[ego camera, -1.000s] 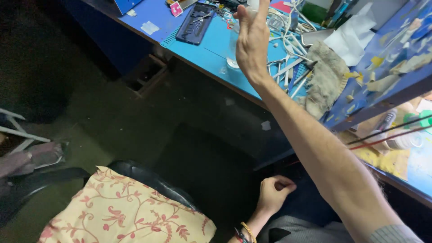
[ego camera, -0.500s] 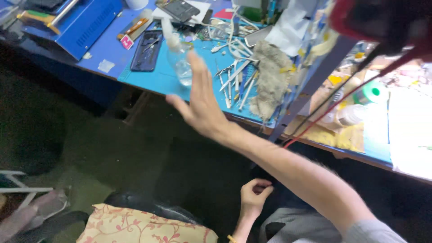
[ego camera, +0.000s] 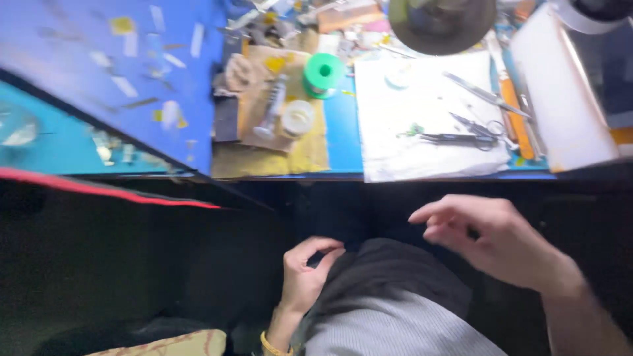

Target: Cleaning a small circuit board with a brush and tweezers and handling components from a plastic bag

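Partly, left hand (ego camera: 304,273) behind knee (ego camera: 389,283).

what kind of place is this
Likely a small repair or electronics workbench. The blue bench is cluttered with a green spool, tweezers and scissors on a white sheet, with a round lamp overhead.

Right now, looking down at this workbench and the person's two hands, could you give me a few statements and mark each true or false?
1. The right hand holds scissors. False: it is empty, fingers loosely curled, below the bench edge.
2. The left hand rests by the lap. True.
3. The green spool lies on the white sheet. False: it sits beside the white sheet.
4. Scissors lie on the white sheet. True.
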